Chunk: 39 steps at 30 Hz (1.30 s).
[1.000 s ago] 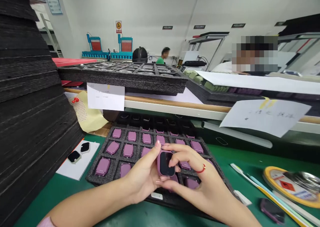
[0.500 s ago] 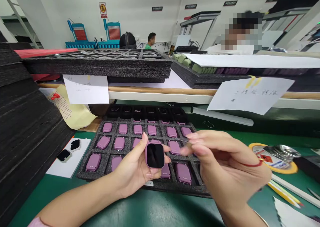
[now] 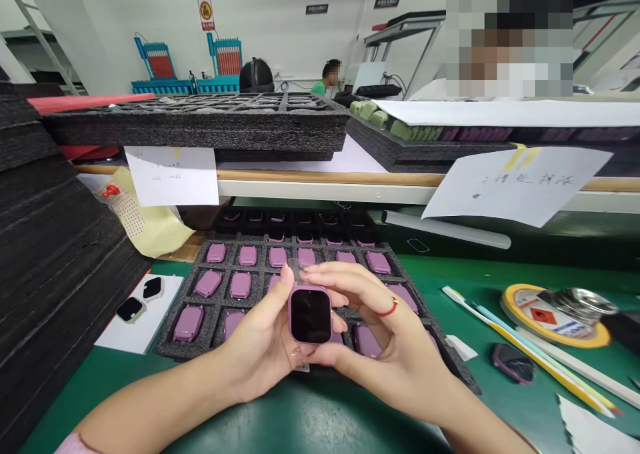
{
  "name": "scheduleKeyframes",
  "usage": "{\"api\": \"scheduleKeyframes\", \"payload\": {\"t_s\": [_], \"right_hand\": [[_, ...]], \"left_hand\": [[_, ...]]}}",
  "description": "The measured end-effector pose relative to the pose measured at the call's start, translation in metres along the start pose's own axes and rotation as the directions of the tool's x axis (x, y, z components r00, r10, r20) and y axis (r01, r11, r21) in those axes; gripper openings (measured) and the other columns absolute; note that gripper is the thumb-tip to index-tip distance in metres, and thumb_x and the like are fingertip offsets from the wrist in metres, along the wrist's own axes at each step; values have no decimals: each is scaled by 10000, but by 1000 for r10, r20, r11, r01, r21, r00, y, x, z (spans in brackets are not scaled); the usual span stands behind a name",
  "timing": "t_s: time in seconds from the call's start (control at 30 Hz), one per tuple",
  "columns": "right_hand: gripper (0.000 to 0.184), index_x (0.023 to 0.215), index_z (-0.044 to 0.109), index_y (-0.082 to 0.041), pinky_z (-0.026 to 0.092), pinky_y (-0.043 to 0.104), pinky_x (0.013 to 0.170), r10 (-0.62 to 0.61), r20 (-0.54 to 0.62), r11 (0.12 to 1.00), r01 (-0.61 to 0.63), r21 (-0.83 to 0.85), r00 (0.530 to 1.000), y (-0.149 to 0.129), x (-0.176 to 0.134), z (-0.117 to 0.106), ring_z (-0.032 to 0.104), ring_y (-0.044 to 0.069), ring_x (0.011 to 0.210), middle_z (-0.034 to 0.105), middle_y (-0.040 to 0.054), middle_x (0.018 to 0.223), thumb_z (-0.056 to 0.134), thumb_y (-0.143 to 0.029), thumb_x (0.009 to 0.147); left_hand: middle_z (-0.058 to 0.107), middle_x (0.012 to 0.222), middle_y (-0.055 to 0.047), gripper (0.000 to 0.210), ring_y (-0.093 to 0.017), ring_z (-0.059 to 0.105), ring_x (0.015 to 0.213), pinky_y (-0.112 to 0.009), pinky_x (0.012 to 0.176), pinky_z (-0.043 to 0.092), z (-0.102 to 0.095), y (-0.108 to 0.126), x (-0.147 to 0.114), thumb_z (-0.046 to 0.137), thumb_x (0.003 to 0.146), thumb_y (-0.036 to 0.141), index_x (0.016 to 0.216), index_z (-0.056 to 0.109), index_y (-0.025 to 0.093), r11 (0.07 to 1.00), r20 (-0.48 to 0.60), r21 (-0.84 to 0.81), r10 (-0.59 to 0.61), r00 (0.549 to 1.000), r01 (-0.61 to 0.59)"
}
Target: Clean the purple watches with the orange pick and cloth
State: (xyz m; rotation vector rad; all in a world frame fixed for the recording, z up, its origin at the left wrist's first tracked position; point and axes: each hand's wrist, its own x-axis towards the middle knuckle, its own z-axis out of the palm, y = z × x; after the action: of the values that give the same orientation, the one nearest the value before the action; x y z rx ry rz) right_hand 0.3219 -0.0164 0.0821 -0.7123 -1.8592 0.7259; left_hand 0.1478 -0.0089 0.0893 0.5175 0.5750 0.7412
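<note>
A smartwatch [image 3: 310,315] with a purple case and dark screen faces me, without a strap. My left hand [image 3: 260,351] is closed around it, thumb along its upper left side and fingers behind. My right hand [image 3: 390,354] also grips the watch, fingertips at the top edge and thumb near the bottom corner. A small clear piece [image 3: 296,267] shows by the right fingertips; what it is I cannot make out. Beneath both hands lies a black foam tray [image 3: 170,353] of purple watch cases [image 3: 241,285] in separate cells, partly hidden by my hands.
To the right are a toothbrush [image 3: 455,295], another dark watch [image 3: 513,363] and a yellow tape roll [image 3: 510,304]. Two pale watches [image 3: 131,309] rest on a white box [image 3: 113,334] at left. Stacked foam [image 3: 50,274] stands far left; a shelf [image 3: 320,186] crosses behind.
My right hand has moved left from beside the watch onto its edges. The watch in my left hand has barely shifted. The tools and dark watch at right have come into fuller view.
</note>
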Motion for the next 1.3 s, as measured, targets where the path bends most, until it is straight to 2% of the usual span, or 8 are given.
{"api": "scheduleKeyframes", "payload": {"t_s": [0.27,0.5,0.73,1.03,1.1,1.17,1.23,1.3], "right_hand": [[575,1434,514,-394,514,380,1118,82,194,990,-102,98,978,-2,1,-17,556,217,1362,555,51,1437,667,-153,935],[718,1414,538,-341,533,428,1105,90,143,991,-103,85,986,-7,1,-12,554,274,1368,581,86,1416,821,-139,786],[582,1309,619,-385,554,319,1071,51,49,989,-57,140,998,-3,3,-6,622,192,1275,651,23,1297,836,-184,808],[612,1358,594,-360,557,399,1085,40,43,998,-42,54,998,-4,1,-8,637,245,1277,664,59,1322,837,-229,811],[678,1438,519,-359,533,429,1115,39,-5,997,-38,64,999,-6,0,-9,600,264,1335,614,75,1428,810,-231,839],[614,1436,525,-346,569,436,1083,12,-182,998,-1,61,983,-8,-1,-10,628,266,1306,620,75,1432,744,-177,888],[479,1292,654,-350,643,411,980,-88,-370,995,68,-68,925,-11,-5,-14,733,248,1131,743,36,1227,712,-98,889],[412,1159,736,-373,688,375,855,-200,-351,962,115,-249,915,-15,-10,-18,784,238,940,798,-3,1018,723,-80,869]], "left_hand": [[681,667,-35,537,-33,448,420,-162,456,323,7,3,-2,802,718,641,809,743,115,1000,-13,-14,28,1000,-28],[697,708,-37,533,-28,423,413,-175,452,319,8,4,-2,773,746,652,814,750,124,998,4,15,57,998,-57],[707,718,-33,614,-52,522,480,-179,548,450,3,0,-3,780,665,732,839,782,142,1000,12,-3,-1,1000,1],[707,711,-36,576,-42,477,458,-177,521,402,5,-1,-5,808,674,686,855,794,140,1000,7,-19,-4,1000,4],[710,720,-43,567,-36,457,452,-171,498,365,5,-1,-4,816,680,669,871,794,136,1000,11,-29,6,1000,-6],[712,729,-52,558,-30,441,447,-167,480,325,6,-1,-3,818,692,654,876,790,127,999,21,-39,14,1000,-13],[705,723,-54,552,-28,426,438,-170,471,303,5,-1,-3,815,702,646,873,785,122,999,23,-42,19,1000,-18],[685,693,-40,549,-29,415,430,-173,471,303,5,-1,-2,816,700,646,861,779,123,999,25,-39,11,1000,-10]]}}
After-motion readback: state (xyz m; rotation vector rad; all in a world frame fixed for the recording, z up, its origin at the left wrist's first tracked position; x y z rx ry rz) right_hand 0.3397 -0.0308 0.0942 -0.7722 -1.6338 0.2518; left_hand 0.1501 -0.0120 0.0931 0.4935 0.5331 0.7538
